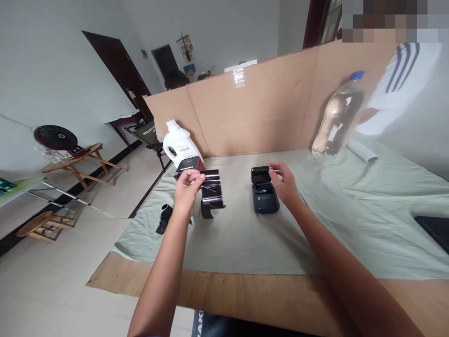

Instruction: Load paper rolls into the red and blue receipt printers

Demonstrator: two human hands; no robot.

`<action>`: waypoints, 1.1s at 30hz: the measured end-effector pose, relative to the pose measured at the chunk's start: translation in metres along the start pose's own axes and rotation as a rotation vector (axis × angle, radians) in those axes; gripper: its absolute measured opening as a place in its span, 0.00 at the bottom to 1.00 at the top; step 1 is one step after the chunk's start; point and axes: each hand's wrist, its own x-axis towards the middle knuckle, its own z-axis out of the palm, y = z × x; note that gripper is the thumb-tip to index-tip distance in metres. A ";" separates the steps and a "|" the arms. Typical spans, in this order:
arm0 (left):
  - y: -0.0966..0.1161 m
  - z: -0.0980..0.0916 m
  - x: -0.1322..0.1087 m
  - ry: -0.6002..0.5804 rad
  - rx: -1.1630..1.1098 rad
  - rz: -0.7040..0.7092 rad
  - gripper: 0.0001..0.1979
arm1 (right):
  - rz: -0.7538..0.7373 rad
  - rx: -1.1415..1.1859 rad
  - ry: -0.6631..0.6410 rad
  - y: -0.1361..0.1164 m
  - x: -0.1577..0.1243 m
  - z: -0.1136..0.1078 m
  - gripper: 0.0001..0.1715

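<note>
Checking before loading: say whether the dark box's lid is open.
Open: the lid of the dark box stands raised at its back edge, right hand beside it.

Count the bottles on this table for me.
2. A white bottle stands back left, behind the left hand pinching a black strip; a clear blue-capped bottle stands back right by the cardboard wall. Nothing seems to hide another.
</note>
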 end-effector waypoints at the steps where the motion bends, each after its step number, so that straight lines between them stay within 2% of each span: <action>1: -0.002 0.017 -0.008 -0.042 -0.058 -0.040 0.22 | -0.042 0.019 -0.079 -0.017 0.003 -0.002 0.14; 3: -0.010 0.050 -0.023 -0.124 -0.118 -0.098 0.22 | -0.086 0.035 -0.243 -0.047 0.006 -0.005 0.15; 5: -0.022 0.080 -0.035 -0.169 -0.153 -0.135 0.22 | -0.099 -0.004 -0.421 -0.067 0.007 -0.009 0.14; 8: -0.042 0.111 -0.046 -0.151 -0.240 -0.165 0.22 | -0.092 -0.115 -0.635 -0.071 0.008 -0.016 0.10; 10: -0.055 0.123 -0.054 -0.147 -0.305 -0.212 0.24 | -0.096 -0.198 -0.679 -0.060 0.011 -0.021 0.09; 12: -0.065 0.127 -0.066 -0.181 -0.305 -0.256 0.30 | -0.102 -0.284 -0.653 -0.043 0.015 -0.025 0.11; 14: -0.073 0.127 -0.084 -0.209 -0.203 -0.232 0.33 | -0.095 -0.358 -0.619 -0.024 0.018 -0.026 0.14; 17: -0.081 0.122 -0.114 -0.236 0.009 -0.105 0.30 | -0.071 -0.449 -0.627 0.001 0.018 -0.023 0.18; 20: -0.086 0.120 -0.133 -0.318 0.112 0.016 0.24 | -0.070 -0.522 -0.664 0.014 0.013 -0.016 0.19; 25: -0.094 0.124 -0.135 -0.355 0.131 0.073 0.21 | -0.089 -0.602 -0.628 0.019 0.006 -0.005 0.20; 30: -0.105 0.126 -0.127 -0.348 0.076 -0.017 0.21 | -0.053 -0.667 -0.604 0.033 0.003 0.001 0.19; 33: -0.111 0.126 -0.125 -0.332 0.049 -0.078 0.21 | -0.005 -0.698 -0.559 0.041 0.000 0.004 0.16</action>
